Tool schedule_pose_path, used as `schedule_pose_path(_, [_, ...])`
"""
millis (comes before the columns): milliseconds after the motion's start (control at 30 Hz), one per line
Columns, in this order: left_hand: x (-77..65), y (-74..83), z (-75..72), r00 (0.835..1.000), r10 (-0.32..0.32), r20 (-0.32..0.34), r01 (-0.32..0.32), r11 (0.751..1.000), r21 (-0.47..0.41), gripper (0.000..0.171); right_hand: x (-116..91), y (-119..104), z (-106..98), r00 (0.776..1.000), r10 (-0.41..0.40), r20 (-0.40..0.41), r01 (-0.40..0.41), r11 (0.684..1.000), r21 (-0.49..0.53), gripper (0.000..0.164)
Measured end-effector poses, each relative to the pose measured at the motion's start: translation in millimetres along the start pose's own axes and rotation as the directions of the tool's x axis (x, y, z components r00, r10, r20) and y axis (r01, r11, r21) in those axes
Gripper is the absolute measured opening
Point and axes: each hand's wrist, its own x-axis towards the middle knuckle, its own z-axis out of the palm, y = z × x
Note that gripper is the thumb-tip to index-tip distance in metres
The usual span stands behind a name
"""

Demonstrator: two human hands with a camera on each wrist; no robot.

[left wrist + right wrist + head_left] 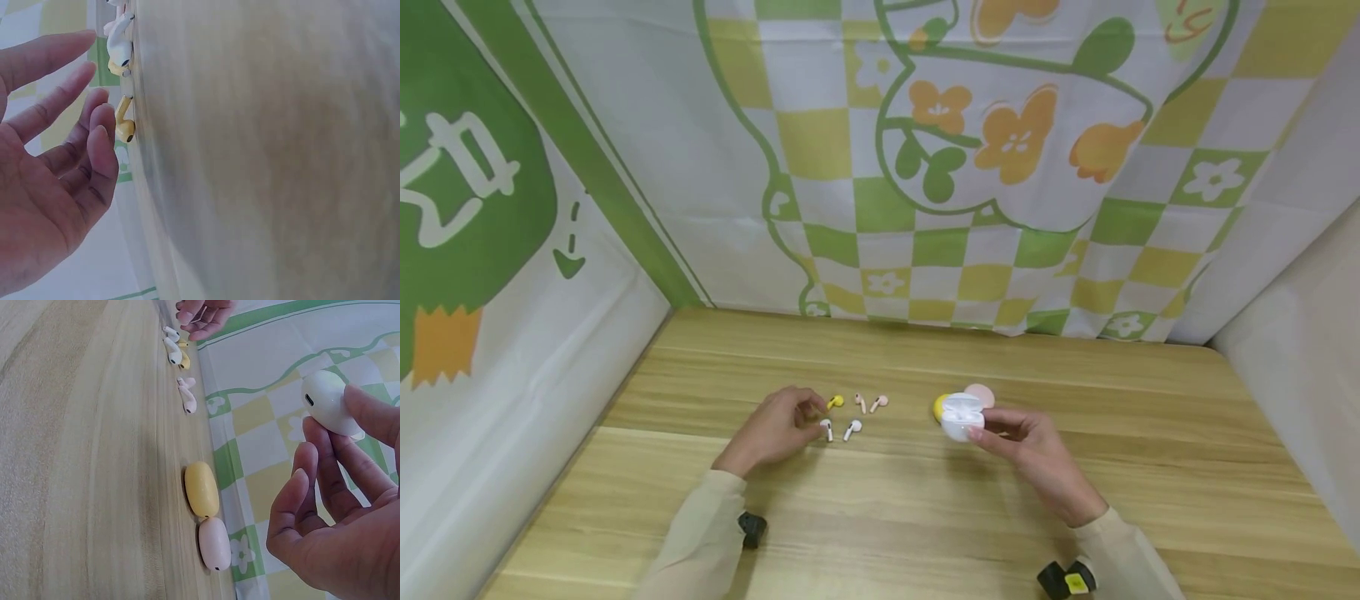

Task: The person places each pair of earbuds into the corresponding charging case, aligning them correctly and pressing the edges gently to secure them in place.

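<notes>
My right hand (1037,460) pinches a white earbud case (964,427) between thumb and fingers, its lid raised, above the table. Over on the left, my left hand (777,427) hovers beside the loose earbuds, fingers apart and gripping nothing. Closest to its fingertips are a white earbud (828,428) and a yellow earbud (127,128). A second white earbud (853,429) lies just to the right. Behind these are another yellow earbud (836,402) and two pink earbuds (878,403). In the head view the left fingers hide one yellow earbud.
A yellow case (202,489) and a pink case (215,544), both closed, lie side by side on the wooden table (880,517), just behind the held case. Patterned cloth (925,250) hangs along the back edge, and a white-green panel (595,333) stands at the left.
</notes>
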Motion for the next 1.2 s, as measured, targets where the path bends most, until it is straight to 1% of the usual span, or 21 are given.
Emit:
schedule_pose_path(233, [2.5,-9.4,1.8,0.998,0.024,0.052,-0.019,0.996,-0.091,0.026,-1,-1,0,1.000,0.015,-0.005,-0.015,1.000,-0.001,0.037])
schedule_pose_path(500, [4.8,-17.9,3.8,0.997,0.034,0.075,-0.022,0.988,-0.153,0.025,-1,-3,1,0.999,0.047,0.002,-0.047,0.999,-0.012,0.039])
schedule_pose_path(767, [7.1,-20.7,4.9,0.996,0.014,0.086,0.002,0.983,-0.183,0.023,-1,-4,1,0.998,0.057,-0.005,-0.057,0.998,-0.023,0.039])
schedule_pose_path(967, [8.8,-22.6,5.4,0.994,0.025,0.107,-0.003,0.979,-0.205,0.023,-1,-3,1,0.999,0.053,-0.002,-0.053,0.998,-0.020,0.038])
schedule_pose_path(1200, [8.8,-24.3,5.7,0.995,0.021,0.098,-0.001,0.981,-0.193,0.021,-1,-2,1,0.999,0.035,0.012,-0.035,0.999,-0.019,0.037])
